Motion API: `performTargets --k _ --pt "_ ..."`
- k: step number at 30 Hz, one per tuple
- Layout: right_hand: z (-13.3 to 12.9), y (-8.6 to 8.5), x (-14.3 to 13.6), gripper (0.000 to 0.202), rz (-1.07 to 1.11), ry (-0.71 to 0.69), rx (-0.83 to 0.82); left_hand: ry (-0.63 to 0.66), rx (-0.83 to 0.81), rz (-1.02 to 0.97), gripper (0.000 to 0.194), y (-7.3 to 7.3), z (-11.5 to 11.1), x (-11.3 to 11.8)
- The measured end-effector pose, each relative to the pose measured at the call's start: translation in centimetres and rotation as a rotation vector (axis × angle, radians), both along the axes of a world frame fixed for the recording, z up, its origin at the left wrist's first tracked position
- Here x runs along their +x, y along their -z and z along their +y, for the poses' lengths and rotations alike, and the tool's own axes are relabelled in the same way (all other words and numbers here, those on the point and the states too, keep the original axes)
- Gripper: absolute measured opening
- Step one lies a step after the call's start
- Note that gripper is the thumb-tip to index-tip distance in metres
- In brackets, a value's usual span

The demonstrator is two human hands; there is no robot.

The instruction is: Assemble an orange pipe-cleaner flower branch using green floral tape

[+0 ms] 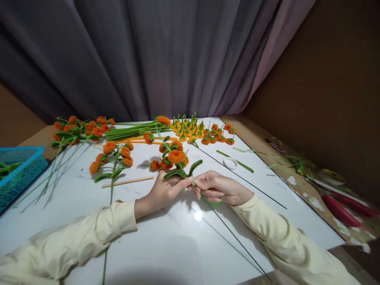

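Observation:
Between my two hands is a flower stem with orange fuzzy blooms and two green leaves at its upper part. My left hand pinches it just below the leaves. My right hand is closed at the same spot, its fingertips touching the left thumb tip. A thin dark wire runs from the hands down to the lower right. Some green tape hangs below my right hand, partly hidden by it. A finished-looking orange flower stem lies left of my left hand.
A wooden stick, white tape ring and green strip lie nearby. Behind are green stems, yellow flower heads and orange ones. A blue basket stands left; red-handled pliers lie right.

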State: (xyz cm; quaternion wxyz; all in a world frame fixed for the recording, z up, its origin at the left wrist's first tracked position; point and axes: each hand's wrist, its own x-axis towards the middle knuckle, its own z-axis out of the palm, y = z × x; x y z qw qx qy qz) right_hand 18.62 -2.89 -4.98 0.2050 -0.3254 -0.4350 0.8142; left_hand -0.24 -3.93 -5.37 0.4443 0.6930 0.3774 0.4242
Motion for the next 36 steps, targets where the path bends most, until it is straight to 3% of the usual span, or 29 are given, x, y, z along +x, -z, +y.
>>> performTargets --k 5,9,16,25,31,36 --pt "-0.1 0.0 0.0 0.02 0.014 0.055 -0.025 -0.038 0.069 -0.017 0.02 0.7 0.0 -0.1" --pt "-0.3 0.1 -0.2 0.024 0.064 0.017 -0.051 -0.047 0.092 -0.056 0.016 0.6 0.0 0.0" --pt "-0.4 0.1 -0.5 0.019 0.103 0.09 -0.028 -0.021 -0.168 -0.153 0.016 0.1 0.5 0.0" --pt "-0.7 -0.5 -0.8 0.021 0.004 0.163 0.05 0.024 -0.179 -0.154 0.018 0.0 1.0 -0.2" --pt "-1.3 -1.4 -1.5 0.023 -0.055 0.379 0.148 0.039 -0.244 -0.148 0.018 0.4 1.3 0.1" --pt "-1.4 -2.0 -1.3 0.028 -0.15 0.469 0.271 -0.051 -0.424 -0.2 0.032 1.1 1.4 0.3"
